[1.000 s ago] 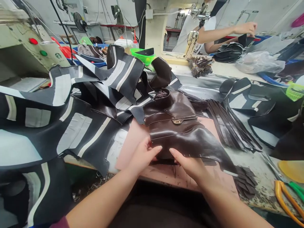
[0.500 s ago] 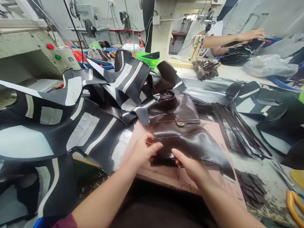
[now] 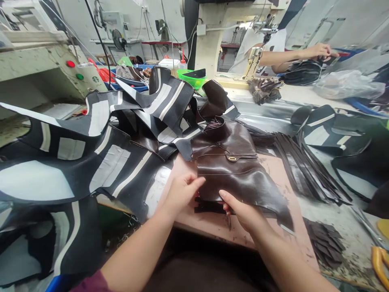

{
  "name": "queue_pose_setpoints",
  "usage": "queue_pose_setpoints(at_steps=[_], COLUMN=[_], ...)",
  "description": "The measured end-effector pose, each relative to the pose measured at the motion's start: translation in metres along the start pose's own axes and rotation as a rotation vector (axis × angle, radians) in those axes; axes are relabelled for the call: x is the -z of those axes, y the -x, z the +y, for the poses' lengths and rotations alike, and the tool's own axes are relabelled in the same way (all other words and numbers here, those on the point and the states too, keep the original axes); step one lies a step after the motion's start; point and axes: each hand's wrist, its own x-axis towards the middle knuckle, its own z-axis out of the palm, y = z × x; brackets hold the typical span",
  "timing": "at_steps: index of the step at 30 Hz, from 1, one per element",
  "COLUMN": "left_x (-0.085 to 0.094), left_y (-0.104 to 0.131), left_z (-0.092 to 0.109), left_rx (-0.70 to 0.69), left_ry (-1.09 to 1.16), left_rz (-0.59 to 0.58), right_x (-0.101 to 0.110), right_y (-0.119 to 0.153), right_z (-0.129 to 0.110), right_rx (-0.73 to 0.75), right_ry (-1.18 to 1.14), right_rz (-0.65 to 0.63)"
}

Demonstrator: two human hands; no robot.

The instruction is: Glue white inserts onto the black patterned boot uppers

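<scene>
A dark brown leather boot upper (image 3: 240, 178) with a small gold-coloured fitting lies over a pink board (image 3: 209, 225). My right hand (image 3: 235, 205) grips its near edge, thumb on top and fingers curled beneath. At the upper's left edge, my left hand (image 3: 187, 190) has its thumb and fingers closed together on the leather; the fingertips are partly hidden. Dark strips (image 3: 206, 206) stick out from under the near edge, between the two hands.
Black-lined leather pieces (image 3: 127, 162) with white tape are heaped on the left. Dark leather strips (image 3: 299, 162) and small leather pieces (image 3: 325, 243) lie right, near yellow-handled scissors (image 3: 379, 263). A sewing machine (image 3: 209, 44) stands behind. A co-worker's hands (image 3: 319, 52) are at the back right.
My left hand has shifted slightly left and down along the upper's edge. The upper's toe end on the right has moved a little left. The co-worker's hands have come closer together.
</scene>
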Motion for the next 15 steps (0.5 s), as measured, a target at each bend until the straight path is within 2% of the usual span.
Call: queue_pose_setpoints(at_steps=[2,3,4,5,7,9,10,12,15], left_x=[0.011,0.017,0.021,0.024,0.026,0.023,0.021,0.018,0.017], left_y=[-0.002,-0.002,0.000,0.004,0.015,0.030,0.037,0.048,0.058], left_z=[-0.001,-0.001,-0.002,-0.004,-0.008,-0.014,-0.017,-0.024,-0.034], left_rx=[-0.043,-0.077,-0.127,-0.208,-0.442,-0.691,-0.787,-0.902,-0.979], left_ry=[-0.030,-0.086,-0.185,-0.314,-0.568,-0.731,-0.786,-0.891,-1.015], left_rz=[0.175,0.225,0.226,0.179,-0.032,-0.241,-0.306,-0.352,-0.302], right_x=[0.001,0.002,0.003,0.005,0.007,0.009,0.009,0.007,0.003], right_y=[-0.001,-0.001,-0.002,-0.002,-0.002,-0.002,-0.003,-0.004,-0.006], right_z=[0.001,0.002,0.003,0.004,0.005,0.006,0.007,0.009,0.014], right_rx=[-0.009,-0.028,-0.054,-0.075,-0.105,-0.104,-0.110,-0.165,-0.259], right_ry=[-0.015,-0.013,-0.003,0.011,0.046,0.081,0.101,0.158,0.293], right_rz=[0.012,0.015,0.011,-0.001,-0.040,-0.069,-0.075,-0.053,-0.012])
